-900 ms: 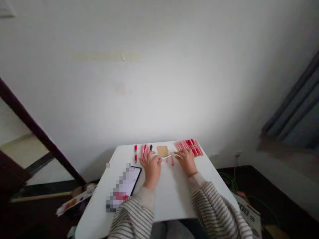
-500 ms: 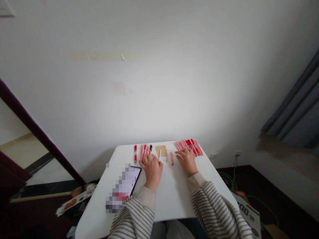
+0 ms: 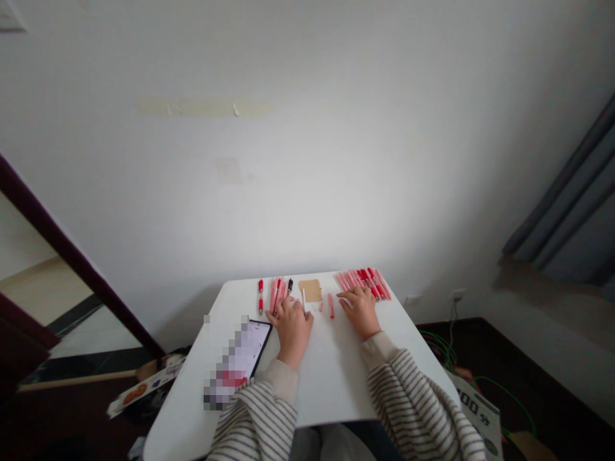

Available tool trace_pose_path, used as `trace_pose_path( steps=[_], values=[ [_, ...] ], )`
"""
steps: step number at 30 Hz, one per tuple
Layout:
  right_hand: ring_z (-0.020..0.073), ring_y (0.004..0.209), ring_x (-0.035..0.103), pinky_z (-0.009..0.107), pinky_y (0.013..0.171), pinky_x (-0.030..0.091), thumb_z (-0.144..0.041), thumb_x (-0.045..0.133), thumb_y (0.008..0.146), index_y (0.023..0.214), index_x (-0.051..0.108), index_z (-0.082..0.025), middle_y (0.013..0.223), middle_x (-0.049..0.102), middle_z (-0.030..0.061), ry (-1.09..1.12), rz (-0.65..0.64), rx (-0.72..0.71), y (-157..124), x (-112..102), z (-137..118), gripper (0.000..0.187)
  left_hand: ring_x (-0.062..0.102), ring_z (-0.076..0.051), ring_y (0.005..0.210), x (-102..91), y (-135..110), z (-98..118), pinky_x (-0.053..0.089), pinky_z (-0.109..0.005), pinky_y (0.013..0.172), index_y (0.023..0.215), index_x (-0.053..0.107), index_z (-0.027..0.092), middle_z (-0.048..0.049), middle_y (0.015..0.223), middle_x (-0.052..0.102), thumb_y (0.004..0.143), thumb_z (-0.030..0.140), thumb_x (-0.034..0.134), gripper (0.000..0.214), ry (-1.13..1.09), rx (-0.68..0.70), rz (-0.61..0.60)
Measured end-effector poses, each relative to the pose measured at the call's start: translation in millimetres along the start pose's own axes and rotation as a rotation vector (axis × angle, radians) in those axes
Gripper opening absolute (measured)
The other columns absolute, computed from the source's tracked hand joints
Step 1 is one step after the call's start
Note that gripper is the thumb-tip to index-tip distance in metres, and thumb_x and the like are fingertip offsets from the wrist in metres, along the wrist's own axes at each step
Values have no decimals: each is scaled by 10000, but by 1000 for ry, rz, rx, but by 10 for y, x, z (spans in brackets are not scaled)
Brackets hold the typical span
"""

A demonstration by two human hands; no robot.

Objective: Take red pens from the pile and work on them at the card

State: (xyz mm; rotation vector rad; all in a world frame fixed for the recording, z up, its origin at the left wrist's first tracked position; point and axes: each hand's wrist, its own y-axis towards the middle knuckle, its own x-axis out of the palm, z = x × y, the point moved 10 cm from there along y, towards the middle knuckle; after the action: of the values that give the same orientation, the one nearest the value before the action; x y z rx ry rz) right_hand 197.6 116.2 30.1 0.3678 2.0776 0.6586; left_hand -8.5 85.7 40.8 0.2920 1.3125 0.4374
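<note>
My left hand (image 3: 292, 325) rests on the white table (image 3: 327, 378), its fingers curled round a thin white stick (image 3: 303, 299) that points away from me. Just beyond its knuckles lies a small cluster of pink and red pens (image 3: 277, 291). My right hand (image 3: 360, 308) lies on the table with fingers bent, its fingertips against the near end of a row of several pink and red pens (image 3: 366, 282). Between the hands lie a single pink pen (image 3: 330, 305) and a tan card (image 3: 311, 289).
A phone (image 3: 240, 358) with its screen blurred lies left of my left hand. A lone red pen (image 3: 261, 294) sits at the far left of the pens. The wall stands right behind the table; cables (image 3: 451, 358) and a printed box (image 3: 478, 410) lie on the floor at the right.
The white stick, earlier stretched between both hands, now sits upright in my left hand alone. My right hand has drawn back to the pen row.
</note>
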Motion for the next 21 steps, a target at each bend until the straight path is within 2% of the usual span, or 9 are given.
trace_pose_path(
  steps=[5,8,12,16,21],
  values=[
    [251,1012,461,395,875,337,-259,625,870,978,746,-302,984,655,52,-30,-17,0,3,-16,-22,167,458,-303,1178,-24,-3,-11,256,-634,1047,908,660,216,-90,1215,571,775,317,590,180,-1,-5,7],
    [255,1044,458,422,931,316,-265,626,869,1004,737,-305,1010,663,46,-79,-39,-15,-7,-25,-59,179,472,-307,1152,-53,-26,-31,268,-640,1039,985,635,212,-97,1194,574,776,337,598,246,7,-10,15],
    [268,1122,442,473,994,263,-266,628,857,1110,691,-323,1101,665,38,-176,-110,-41,-39,5,-115,267,451,-309,1180,-120,-87,-80,243,-644,1059,1116,583,185,-117,1177,577,784,363,598,377,36,-1,48],
    [267,1150,443,507,1024,232,-251,600,863,1195,636,-316,1145,668,34,-214,-181,-42,-67,58,-141,340,434,-302,1205,-122,-142,-119,209,-659,1074,1158,569,208,-102,1172,597,802,362,585,388,22,42,24],
    [293,1129,450,549,1018,236,-213,595,852,1195,635,-285,1131,678,56,-177,-160,-45,-64,63,-134,352,440,-301,1194,-130,-156,-124,204,-661,1078,1190,567,232,-100,1168,607,804,361,587,407,17,55,12]
  ],
)
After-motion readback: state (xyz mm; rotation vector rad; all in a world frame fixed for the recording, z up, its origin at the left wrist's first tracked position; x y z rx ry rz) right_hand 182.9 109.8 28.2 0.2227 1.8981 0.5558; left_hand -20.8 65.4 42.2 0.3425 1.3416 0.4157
